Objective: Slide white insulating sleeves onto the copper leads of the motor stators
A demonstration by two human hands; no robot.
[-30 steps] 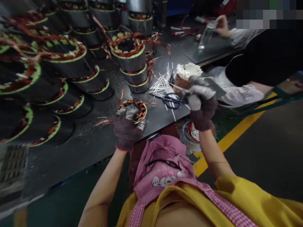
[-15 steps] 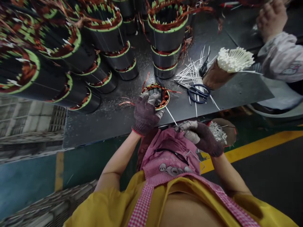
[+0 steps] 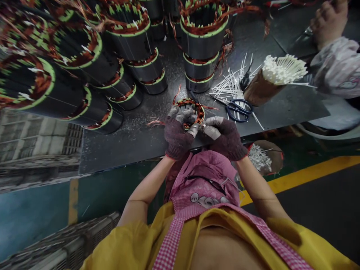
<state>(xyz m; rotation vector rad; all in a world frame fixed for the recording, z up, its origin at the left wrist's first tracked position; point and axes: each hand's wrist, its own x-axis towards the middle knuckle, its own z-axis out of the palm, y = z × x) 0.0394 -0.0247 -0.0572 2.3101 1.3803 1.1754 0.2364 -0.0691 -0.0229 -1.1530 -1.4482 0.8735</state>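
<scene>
Seen from the head camera, a small wound motor stator [image 3: 191, 113] lies on its end at the near edge of a dark workbench [image 3: 132, 150], its copper windings showing, close to the person's body and so within easy reach of both hands. The gloved left hand [image 3: 178, 135] is clenched over the stator's rim, its fingers [image 3: 181, 115] curled down into the bore, pinning it in place. The gloved right hand [image 3: 224, 135] comes in beside it, thumb and fingertips [image 3: 210, 125] pinched together just over the rim; whether they grasp anything is too small to tell. Larger wound stators [image 3: 202, 48] stand stacked or lie on their sides beyond, leaving this patch of bench free to work on. Loose white cable ties [image 3: 232, 90] and blue-handled scissors [image 3: 239, 111] lie just to the right, beside a brown holder [image 3: 260, 90] packed with more ties, all close at hand. A co-worker's hand [image 3: 329, 22] works at the far right, apart from these.
</scene>
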